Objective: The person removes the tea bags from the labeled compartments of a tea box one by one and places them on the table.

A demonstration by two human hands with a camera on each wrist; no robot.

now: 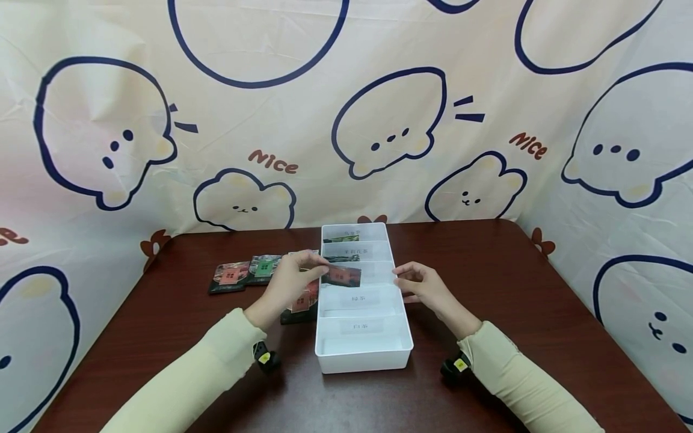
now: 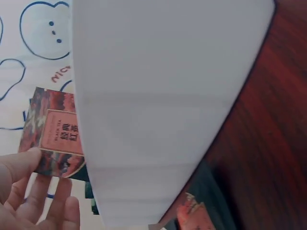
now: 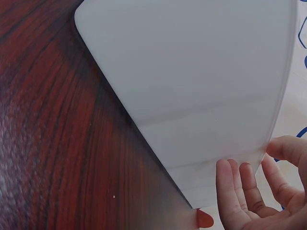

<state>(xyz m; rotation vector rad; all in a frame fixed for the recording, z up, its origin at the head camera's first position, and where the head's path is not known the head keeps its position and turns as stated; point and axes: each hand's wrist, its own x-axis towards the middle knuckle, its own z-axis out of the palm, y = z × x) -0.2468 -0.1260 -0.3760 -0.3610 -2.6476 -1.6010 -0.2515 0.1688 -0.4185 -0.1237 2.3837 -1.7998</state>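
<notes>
A white divided box [image 1: 364,362] stands lengthwise between my hands. My left hand [image 1: 292,278] pinches a red tea packet [image 1: 346,276] by its left edge, over the middle compartment; in the left wrist view its label reads "BLACK TEA". At the box's right rim, my right hand [image 1: 428,290] grips the edge with thumb and finger, the other fingers against the outer wall [image 3: 201,96]. Flat packets, a green one [image 1: 278,241] among them in the far compartment [image 1: 373,231] and the second, show partly. The two nearest compartments have paper labels with Chinese characters.
Left of the box lie more packets: a red one [image 1: 228,275], a green one [image 1: 264,267] and another red one [image 1: 303,302] partly behind my left hand. The dark wooden table [image 1: 503,270] ends at a cartoon-printed cloth backdrop [image 1: 314,120].
</notes>
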